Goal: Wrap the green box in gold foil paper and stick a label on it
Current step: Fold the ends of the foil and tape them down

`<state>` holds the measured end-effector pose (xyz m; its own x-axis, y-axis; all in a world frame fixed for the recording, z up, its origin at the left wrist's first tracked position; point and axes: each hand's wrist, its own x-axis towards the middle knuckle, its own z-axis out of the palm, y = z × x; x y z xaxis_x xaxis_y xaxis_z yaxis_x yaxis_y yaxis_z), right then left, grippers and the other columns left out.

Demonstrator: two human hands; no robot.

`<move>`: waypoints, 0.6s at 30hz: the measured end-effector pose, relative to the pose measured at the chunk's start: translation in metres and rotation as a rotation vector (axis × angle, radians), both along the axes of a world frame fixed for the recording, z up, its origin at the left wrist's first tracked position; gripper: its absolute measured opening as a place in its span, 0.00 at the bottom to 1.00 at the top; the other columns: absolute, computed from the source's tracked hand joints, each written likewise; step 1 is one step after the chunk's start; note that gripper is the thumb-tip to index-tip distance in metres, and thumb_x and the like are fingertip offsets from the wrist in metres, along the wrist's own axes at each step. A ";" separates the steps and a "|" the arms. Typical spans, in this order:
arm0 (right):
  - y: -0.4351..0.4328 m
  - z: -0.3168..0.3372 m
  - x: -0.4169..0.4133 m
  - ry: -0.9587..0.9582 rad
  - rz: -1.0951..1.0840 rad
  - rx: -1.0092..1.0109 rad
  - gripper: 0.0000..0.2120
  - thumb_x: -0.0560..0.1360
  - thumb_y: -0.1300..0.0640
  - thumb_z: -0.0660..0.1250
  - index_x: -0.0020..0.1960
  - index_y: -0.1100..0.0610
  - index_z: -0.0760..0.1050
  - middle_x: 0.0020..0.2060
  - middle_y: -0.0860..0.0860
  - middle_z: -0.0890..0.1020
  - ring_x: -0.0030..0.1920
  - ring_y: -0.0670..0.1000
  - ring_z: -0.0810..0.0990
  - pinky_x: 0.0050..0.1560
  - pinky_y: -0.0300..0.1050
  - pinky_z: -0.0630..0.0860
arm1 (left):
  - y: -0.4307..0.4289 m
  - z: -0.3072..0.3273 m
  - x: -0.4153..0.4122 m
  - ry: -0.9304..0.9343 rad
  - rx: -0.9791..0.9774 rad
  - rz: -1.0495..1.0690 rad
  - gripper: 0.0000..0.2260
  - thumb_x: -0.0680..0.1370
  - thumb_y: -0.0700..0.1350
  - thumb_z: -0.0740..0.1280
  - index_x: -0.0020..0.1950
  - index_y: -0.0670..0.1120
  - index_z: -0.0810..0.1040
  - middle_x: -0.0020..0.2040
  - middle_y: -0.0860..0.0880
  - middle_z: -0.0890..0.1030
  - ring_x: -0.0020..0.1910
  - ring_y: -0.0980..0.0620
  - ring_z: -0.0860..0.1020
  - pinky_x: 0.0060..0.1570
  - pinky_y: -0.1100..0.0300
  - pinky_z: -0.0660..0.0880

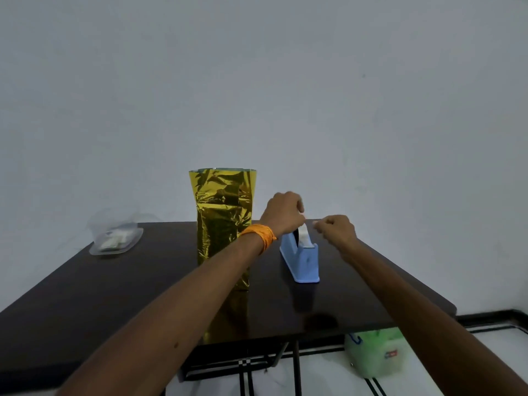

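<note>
- Left hand [285,211]: grip closed, tape [304,234] pinched above the blue dispenser [305,262]; wrist raised.
- Right hand [335,228]: grip closed, tape end apparently pinched; arm outstretched.
- Gold-wrapped box [223,210]: stood upright on the surface [100,281], left of the dispenser.

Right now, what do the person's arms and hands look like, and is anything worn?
Both forearms are bare, with no sleeves in view. The left hand and right hand are ungloved. An orange band circles the left wrist; the right wrist shows nothing.
</note>
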<state>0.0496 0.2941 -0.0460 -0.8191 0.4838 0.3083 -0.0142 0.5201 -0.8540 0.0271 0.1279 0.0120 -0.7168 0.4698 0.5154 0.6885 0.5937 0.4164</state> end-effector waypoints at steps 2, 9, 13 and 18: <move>0.004 -0.008 0.000 -0.071 0.005 0.002 0.16 0.75 0.55 0.69 0.35 0.65 0.74 0.33 0.56 0.72 0.36 0.52 0.68 0.38 0.45 0.66 | 0.006 -0.021 -0.007 -0.124 -0.044 0.029 0.09 0.69 0.37 0.69 0.48 0.41 0.84 0.45 0.43 0.85 0.45 0.45 0.82 0.48 0.52 0.81; -0.006 -0.017 -0.006 -0.280 0.075 -0.189 0.12 0.78 0.52 0.68 0.43 0.61 0.77 0.33 0.52 0.75 0.31 0.49 0.69 0.31 0.41 0.64 | 0.020 -0.071 -0.027 -0.362 -0.149 0.022 0.14 0.69 0.51 0.78 0.40 0.40 0.83 0.39 0.44 0.84 0.39 0.46 0.82 0.38 0.55 0.78; -0.008 -0.022 -0.012 -0.248 0.046 -0.403 0.11 0.76 0.60 0.71 0.38 0.62 0.74 0.31 0.55 0.72 0.28 0.50 0.68 0.28 0.42 0.62 | 0.026 -0.088 -0.034 -0.329 -0.089 0.058 0.14 0.68 0.52 0.79 0.37 0.44 0.78 0.40 0.44 0.81 0.37 0.51 0.75 0.32 0.60 0.68; -0.008 -0.015 -0.007 -0.328 0.041 -0.523 0.10 0.74 0.62 0.73 0.38 0.63 0.75 0.32 0.54 0.75 0.29 0.48 0.71 0.24 0.38 0.66 | 0.025 -0.090 -0.038 -0.355 -0.050 0.033 0.15 0.68 0.51 0.79 0.40 0.40 0.82 0.40 0.45 0.82 0.39 0.49 0.80 0.43 0.53 0.78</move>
<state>0.0423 0.2858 -0.0611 -0.8520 0.4692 -0.2325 0.2816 0.0362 -0.9588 -0.0108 0.1525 -0.0784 -0.8621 0.4616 0.2090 0.4865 0.6387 0.5962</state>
